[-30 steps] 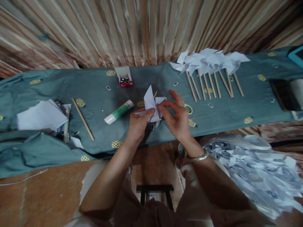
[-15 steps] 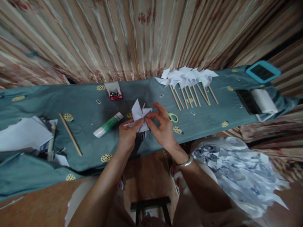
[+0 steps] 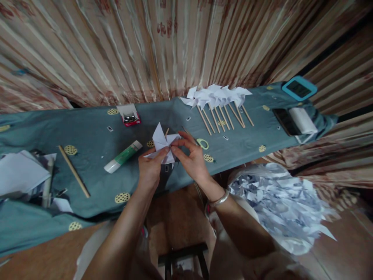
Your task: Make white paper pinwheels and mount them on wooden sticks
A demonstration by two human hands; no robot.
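My left hand (image 3: pixel 150 168) is closed on a white paper pinwheel (image 3: pixel 160 140), thumb in front and fingers behind it. At the pinwheel's centre, the thumb and fingertips of my right hand (image 3: pixel 192 157) are pinched together; any small part between them is too small to make out. The tip of a wooden stick (image 3: pixel 167 131) shows behind the folded blades. Just beyond my right fingers lie scissors with a pale green handle (image 3: pixel 202 144). A green and white tube (image 3: pixel 123 156) rests on the cloth to the left of my hands.
A small open red box (image 3: pixel 131 123) holds shiny metal bits. Several finished pinwheels (image 3: pixel 217 96) lie in a row at the back. Left are a loose stick (image 3: pixel 74 172) and stacked paper (image 3: pixel 21 173). A phone (image 3: pixel 286 121) and blue-framed device (image 3: pixel 300 88) lie right; a bag of paper pieces (image 3: pixel 279 206) stands below.
The camera view has turned, so most of the table appears further left. My hands stay at the same pinwheel, with the right fingertips still at its centre.
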